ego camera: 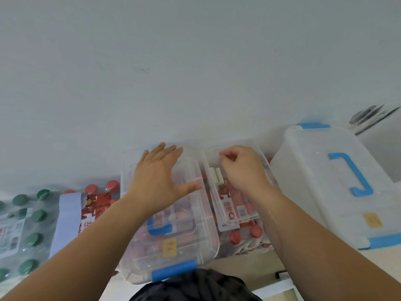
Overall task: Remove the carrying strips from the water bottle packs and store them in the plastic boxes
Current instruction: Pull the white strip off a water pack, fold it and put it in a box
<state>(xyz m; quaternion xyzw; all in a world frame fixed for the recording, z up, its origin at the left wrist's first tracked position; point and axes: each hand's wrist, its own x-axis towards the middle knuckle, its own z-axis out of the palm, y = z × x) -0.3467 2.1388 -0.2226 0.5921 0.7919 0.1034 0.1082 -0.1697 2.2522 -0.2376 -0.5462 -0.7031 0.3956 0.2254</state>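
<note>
Two clear, glossy boxes side by side on a red-capped pack [256, 231], hard against the wall [195, 61]. Presses left hand [156, 181] flat, fingers straight, on the lidded box [195, 246]; curls right hand [243, 168] into a pinch inside the open box [236, 142] above pale rolled strips [216, 175], grip unclear. Tight room between lidded box and big tub [325, 181].

Left hand [158, 181] flat, fingers straight; right hand [240, 168] curled
</note>
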